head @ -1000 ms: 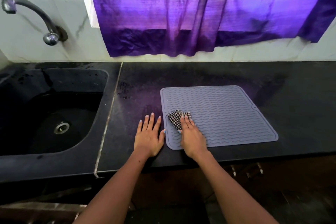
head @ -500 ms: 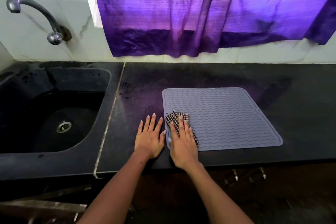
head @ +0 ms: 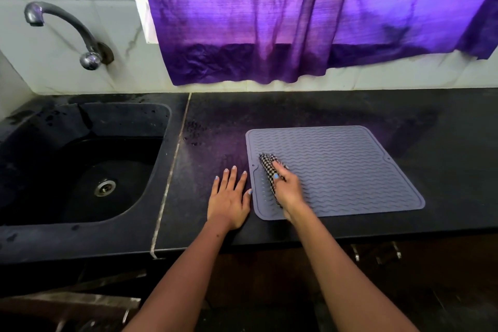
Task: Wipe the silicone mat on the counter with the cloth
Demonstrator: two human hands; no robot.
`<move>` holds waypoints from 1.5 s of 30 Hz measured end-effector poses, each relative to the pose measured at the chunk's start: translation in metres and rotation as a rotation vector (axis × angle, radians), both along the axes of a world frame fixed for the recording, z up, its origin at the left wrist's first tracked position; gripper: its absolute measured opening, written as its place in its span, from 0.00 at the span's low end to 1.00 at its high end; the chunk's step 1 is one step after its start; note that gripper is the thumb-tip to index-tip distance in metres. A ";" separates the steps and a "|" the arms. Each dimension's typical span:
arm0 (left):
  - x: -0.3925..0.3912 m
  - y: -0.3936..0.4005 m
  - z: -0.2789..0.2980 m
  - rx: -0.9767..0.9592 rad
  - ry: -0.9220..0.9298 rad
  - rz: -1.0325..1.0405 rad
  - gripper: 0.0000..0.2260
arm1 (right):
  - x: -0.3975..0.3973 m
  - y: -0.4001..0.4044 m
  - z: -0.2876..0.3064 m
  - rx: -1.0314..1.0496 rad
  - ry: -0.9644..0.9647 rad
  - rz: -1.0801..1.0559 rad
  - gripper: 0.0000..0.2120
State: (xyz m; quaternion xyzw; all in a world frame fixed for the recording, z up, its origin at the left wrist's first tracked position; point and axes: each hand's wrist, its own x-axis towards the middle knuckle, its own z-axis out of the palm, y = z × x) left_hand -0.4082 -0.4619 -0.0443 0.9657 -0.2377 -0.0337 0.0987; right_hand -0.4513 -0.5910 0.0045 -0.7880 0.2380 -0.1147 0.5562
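A grey silicone mat with wavy ridges lies flat on the black counter, near its front edge. My right hand is on the mat's left part, closed around a black-and-white checked cloth that sticks out past the fingers toward the back. My left hand lies flat on the counter just left of the mat, fingers spread, its thumb at the mat's left edge.
A black sink with a steel drain is set into the counter at the left. A metal tap comes out of the tiled wall above it. A purple curtain hangs behind the counter.
My right hand went from lying flat on the cloth to gripping it bunched, and shifted a little right and back on the mat. My left hand stayed in place.
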 end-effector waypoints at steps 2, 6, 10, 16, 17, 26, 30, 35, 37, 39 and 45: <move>0.000 0.001 -0.001 -0.050 -0.023 0.010 0.33 | -0.002 0.006 0.005 -0.127 0.007 0.018 0.22; -0.002 0.003 0.000 -0.128 -0.046 0.019 0.39 | -0.027 0.034 -0.029 -0.658 0.051 0.177 0.27; -0.005 0.002 0.003 -0.196 -0.053 0.087 0.24 | -0.035 0.046 -0.045 -0.898 0.036 0.147 0.29; -0.007 0.000 0.005 -0.209 -0.060 0.107 0.28 | -0.033 0.030 -0.035 -0.762 0.048 0.302 0.31; -0.007 0.001 0.005 -0.216 -0.063 0.107 0.31 | -0.031 0.025 -0.030 -0.613 0.050 0.309 0.29; -0.003 -0.006 0.008 -0.243 -0.050 0.177 0.38 | -0.017 -0.033 0.026 -0.304 -0.099 0.058 0.23; 0.004 -0.020 0.009 -0.146 -0.080 0.120 0.38 | -0.026 -0.023 -0.017 -0.771 0.151 0.385 0.27; 0.019 -0.029 0.001 -0.034 -0.031 0.083 0.41 | -0.030 -0.026 -0.033 -0.850 0.151 0.409 0.28; 0.019 -0.029 -0.001 -0.023 -0.008 0.097 0.41 | -0.028 -0.028 -0.031 -0.839 0.157 0.414 0.30; 0.019 -0.029 -0.002 -0.020 -0.008 0.101 0.41 | -0.028 -0.028 -0.031 -0.814 0.151 0.402 0.32; 0.018 -0.026 -0.002 -0.027 -0.004 0.099 0.42 | -0.012 -0.038 -0.002 -0.092 0.047 0.092 0.23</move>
